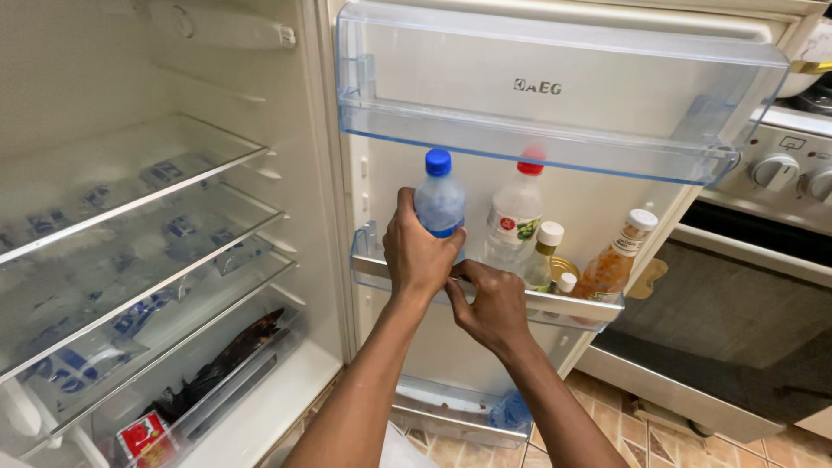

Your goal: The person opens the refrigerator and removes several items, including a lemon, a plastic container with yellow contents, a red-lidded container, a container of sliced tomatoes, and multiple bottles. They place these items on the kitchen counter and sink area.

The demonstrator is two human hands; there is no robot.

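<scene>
On fridge door shelf (381,270): left hand (419,251) wrapped round blue-capped bottle (439,201), upright among sauces; right hand (491,303) pinches shelf rail, seemingly steadying it.

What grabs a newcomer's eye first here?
The left hand wrapped around a clear plastic bottle with a blue cap on the fridge door's middle rack, the right hand on that rack's front rail. Beside it stand a red-capped clear bottle and an orange sauce bottle.
</scene>
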